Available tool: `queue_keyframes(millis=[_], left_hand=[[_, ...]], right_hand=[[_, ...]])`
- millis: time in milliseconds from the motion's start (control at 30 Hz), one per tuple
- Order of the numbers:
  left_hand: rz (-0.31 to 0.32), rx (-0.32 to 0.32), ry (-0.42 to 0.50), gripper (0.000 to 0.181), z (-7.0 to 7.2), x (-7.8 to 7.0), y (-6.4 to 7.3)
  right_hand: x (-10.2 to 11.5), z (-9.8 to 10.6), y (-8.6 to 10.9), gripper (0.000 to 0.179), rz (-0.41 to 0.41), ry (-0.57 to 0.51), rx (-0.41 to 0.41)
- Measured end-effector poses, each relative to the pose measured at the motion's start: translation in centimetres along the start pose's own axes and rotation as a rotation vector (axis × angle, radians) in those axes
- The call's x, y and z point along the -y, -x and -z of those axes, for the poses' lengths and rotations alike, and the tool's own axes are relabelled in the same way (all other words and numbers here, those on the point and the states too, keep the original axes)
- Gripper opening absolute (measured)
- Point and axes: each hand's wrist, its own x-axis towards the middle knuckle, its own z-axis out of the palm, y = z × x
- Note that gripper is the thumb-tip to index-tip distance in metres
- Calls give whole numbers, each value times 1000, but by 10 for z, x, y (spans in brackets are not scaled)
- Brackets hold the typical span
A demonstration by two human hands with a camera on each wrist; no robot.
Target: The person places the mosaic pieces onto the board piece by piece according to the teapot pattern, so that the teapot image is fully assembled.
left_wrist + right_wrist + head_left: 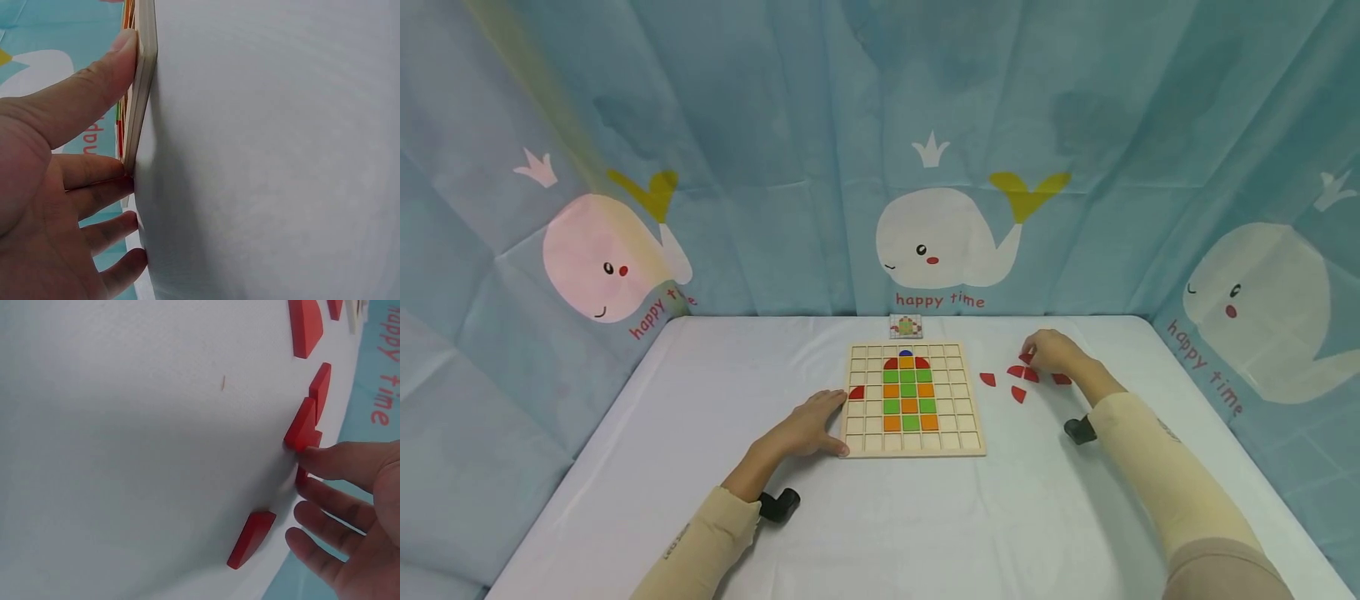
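Observation:
A square wooden grid board lies on the table with orange and green squares, a blue piece and red pieces forming a tower-like pattern. One red quarter-circle piece sits in its left column. My left hand rests along the board's left side, thumb near the front corner and fingers extended; in the left wrist view the thumb touches the board's edge. To the right of the board, my right hand pinches a red quarter-circle piece between thumb and index finger, among other red pieces.
Loose red quarter-circle pieces lie around the right hand, including one near the board, one toward the front and one under the wrist. A small pattern card lies behind the board. A whale-print curtain encloses the white table.

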Motion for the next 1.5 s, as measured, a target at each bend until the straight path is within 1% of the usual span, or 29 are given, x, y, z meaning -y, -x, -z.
queue_keyframes(millis=[133, 233, 400, 500, 667, 867, 1067, 1300, 1500], left_hand=[[4, 2, 1, 99, 0, 0, 0], [1, -2, 0, 99, 0, 0, 0], [5, -2, -1, 99, 0, 1, 0], [4, -3, 2, 99, 0, 1, -1], [4, -1, 9, 99, -1, 2, -2], [1, 1, 21, 99, -1, 2, -2], [-5, -3, 8, 99, 0, 2, -1], [-14, -2, -5, 99, 2, 0, 0], [-13, 2, -3, 99, 1, 0, 0]], right_hand=[[-1, 0, -1, 29, -14, -6, 10], [-2, -2, -2, 30, -28, -8, 2], [-1, -5, -3, 34, 7, -1, -32], [0, -6, -4, 35, 18, -10, -30], [4, -7, -7, 33, -2, -29, -13], [4, -6, -9, 31, -2, -13, -10], [3, -5, -7, 35, -31, -34, -10], [2, -6, -5, 34, -57, -76, -10], [2, -8, -5, 32, -58, -78, -17]])
